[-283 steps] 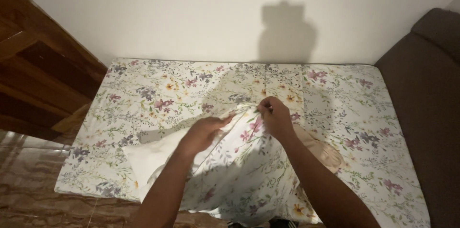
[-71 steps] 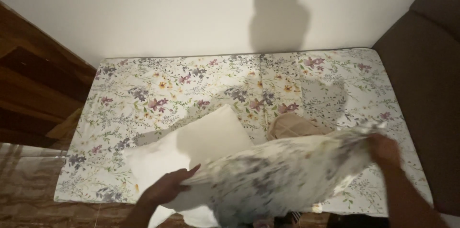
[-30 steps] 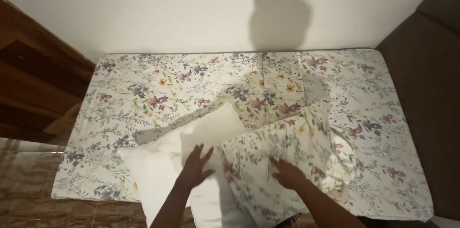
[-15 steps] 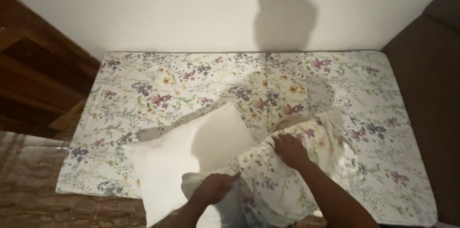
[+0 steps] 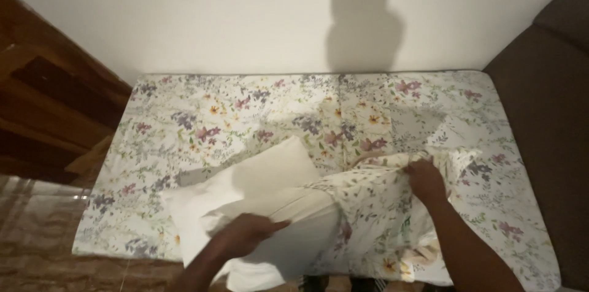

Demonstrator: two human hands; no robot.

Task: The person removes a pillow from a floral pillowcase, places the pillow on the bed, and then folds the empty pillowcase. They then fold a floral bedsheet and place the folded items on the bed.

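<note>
Against a plain white wall, a mattress in a floral sheet lies between a wooden frame and a brown sofa. Head view: the left hand rests flat and open on the white pillow at the mattress's near edge. The right hand is closed, gripping the floral pillowcase that covers the pillow's right end.
</note>
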